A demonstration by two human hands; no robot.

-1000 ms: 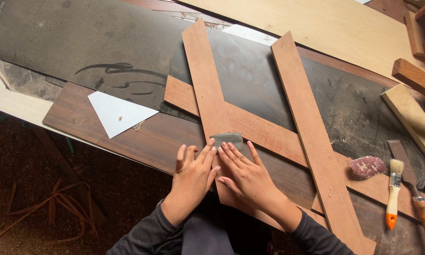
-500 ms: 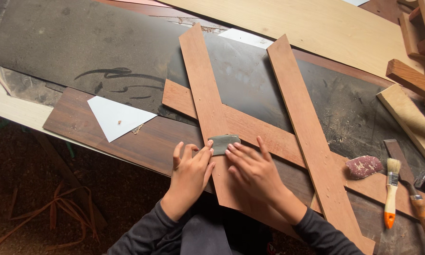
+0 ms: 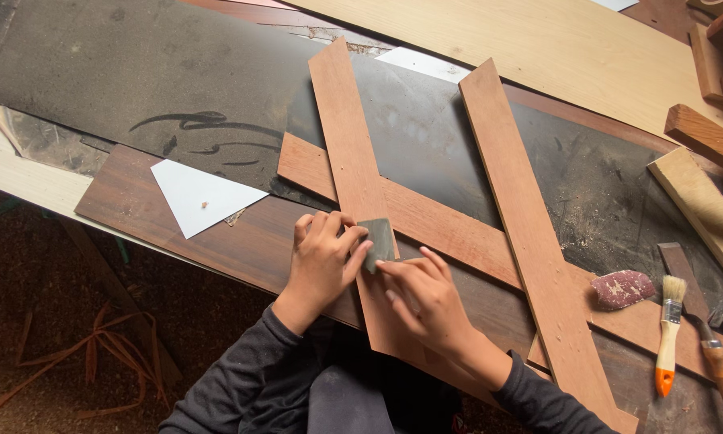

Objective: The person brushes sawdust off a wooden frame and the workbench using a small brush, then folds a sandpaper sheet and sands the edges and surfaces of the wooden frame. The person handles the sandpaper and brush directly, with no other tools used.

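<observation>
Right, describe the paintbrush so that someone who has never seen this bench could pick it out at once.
Start at the dark workbench and follow the reddish wooden slats to their lower right ends. Just past the small reddish-purple pad lying there is the paintbrush, pointing up and down. It alone has pale bristles, a cream handle and a bright orange tip; the tool beside it is brown.

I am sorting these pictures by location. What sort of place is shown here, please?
Probably a woodworking shop. Both hands, left hand and right hand, press a small grey sanding piece onto crossed reddish planks; a paintbrush and pale boards lie nearby.
</observation>
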